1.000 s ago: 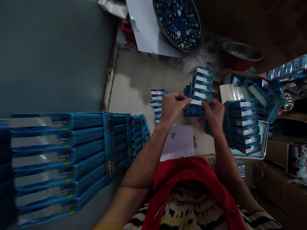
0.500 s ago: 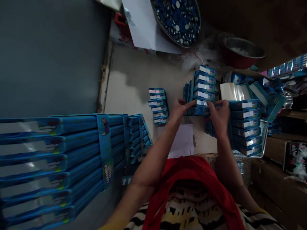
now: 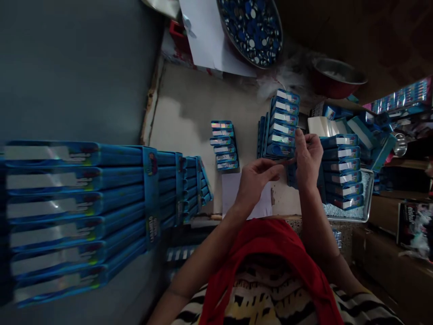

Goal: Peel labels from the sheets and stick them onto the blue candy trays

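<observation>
Several blue boxes with pale label strips form a stack [image 3: 284,118] right of centre. Just below its near end is my left hand [image 3: 257,178], its thumb and fingers pinched together; anything between them is too small to make out. My right hand [image 3: 308,155] touches the right side of the stack's near end with its fingers bent, and whether it grips anything is unclear. Beside my right wrist stands another stack of blue boxes [image 3: 343,171]. A smaller group of blue boxes [image 3: 225,146] lies left of the hands. White paper [image 3: 233,192] lies below it.
Long rows of blue boxes [image 3: 122,189] fill the lower left. A metal bowl [image 3: 253,31] of shiny round pieces stands at the top, with a red bowl [image 3: 334,83] to its right. A tray [image 3: 367,198] of pale beads sits under the right stack.
My left hand has drawn back from the stack toward my body. My right hand has moved slightly up along the stack's right side. The view has shifted a little.
</observation>
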Demonstrator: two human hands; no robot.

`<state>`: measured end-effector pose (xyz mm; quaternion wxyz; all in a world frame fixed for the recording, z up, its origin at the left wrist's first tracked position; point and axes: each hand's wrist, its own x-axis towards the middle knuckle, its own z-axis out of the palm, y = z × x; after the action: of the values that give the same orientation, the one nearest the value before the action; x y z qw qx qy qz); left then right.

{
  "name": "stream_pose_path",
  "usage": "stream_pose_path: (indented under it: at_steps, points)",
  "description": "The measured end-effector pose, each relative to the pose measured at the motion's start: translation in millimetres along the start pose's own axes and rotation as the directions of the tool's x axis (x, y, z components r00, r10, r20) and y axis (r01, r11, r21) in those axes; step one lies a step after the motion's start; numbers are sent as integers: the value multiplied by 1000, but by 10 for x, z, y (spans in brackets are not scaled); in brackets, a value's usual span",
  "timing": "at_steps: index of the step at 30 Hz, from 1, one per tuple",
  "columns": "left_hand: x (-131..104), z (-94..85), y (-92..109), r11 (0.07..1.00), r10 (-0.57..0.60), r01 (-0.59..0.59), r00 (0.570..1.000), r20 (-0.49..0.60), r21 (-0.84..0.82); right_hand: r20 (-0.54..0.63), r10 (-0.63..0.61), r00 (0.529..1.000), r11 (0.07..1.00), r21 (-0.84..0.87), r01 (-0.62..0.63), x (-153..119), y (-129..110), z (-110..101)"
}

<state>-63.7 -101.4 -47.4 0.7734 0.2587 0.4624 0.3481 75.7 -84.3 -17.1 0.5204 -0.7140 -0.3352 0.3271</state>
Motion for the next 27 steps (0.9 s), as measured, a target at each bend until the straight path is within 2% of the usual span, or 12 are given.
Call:
stream_pose_path:
  at_steps: [2, 4, 6, 7, 10, 12, 14, 17, 19, 23, 25, 27]
  points:
    - [16, -57, 5, 1000, 26, -26, 998, -59, 13, -8, 32, 999, 995, 90, -32, -59, 35, -42]
    - [58, -163, 47, 997, 48, -44, 997, -61, 69, 83, 108, 991, 984, 133, -118, -127, 93, -109]
    - [135, -276, 114, 977, 92, -83, 995, -36, 198, 128, 162, 978, 976, 123, -178, -177, 169, -167]
    - [187, -319, 152, 952, 122, -110, 992, -24, 285, 115, 170, 979, 978, 106, -182, -188, 207, -180]
    - [365, -367, 266, 824, 194, -167, 981, 8, 541, -12, 99, 995, 995, 30, -99, -155, 298, -143]
    - [467, -350, 335, 746, 226, -188, 974, 23, 639, -61, 20, 998, 999, -25, -21, -98, 337, -80]
    - [537, -329, 388, 698, 245, -205, 969, 39, 686, -55, -33, 998, 997, -72, 29, -39, 368, -22]
    - [603, -320, 408, 671, 235, -201, 971, 53, 714, -18, -33, 999, 990, -139, 30, 17, 423, 9]
    - [653, -319, 355, 677, 215, -182, 976, 45, 714, -13, -43, 999, 975, -220, 39, 34, 458, -12]
    - [784, -334, 93, 744, 161, -157, 985, 54, 649, -85, -170, 982, 894, -432, 118, 54, 509, -110]
    - [847, -370, -54, 761, 195, -147, 981, -7, 632, -75, -176, 981, 903, -408, 131, 73, 549, -142]
    - [912, -404, -162, 773, 284, -137, 948, -145, 619, 4, -108, 994, 965, -241, 106, 119, 613, -144]
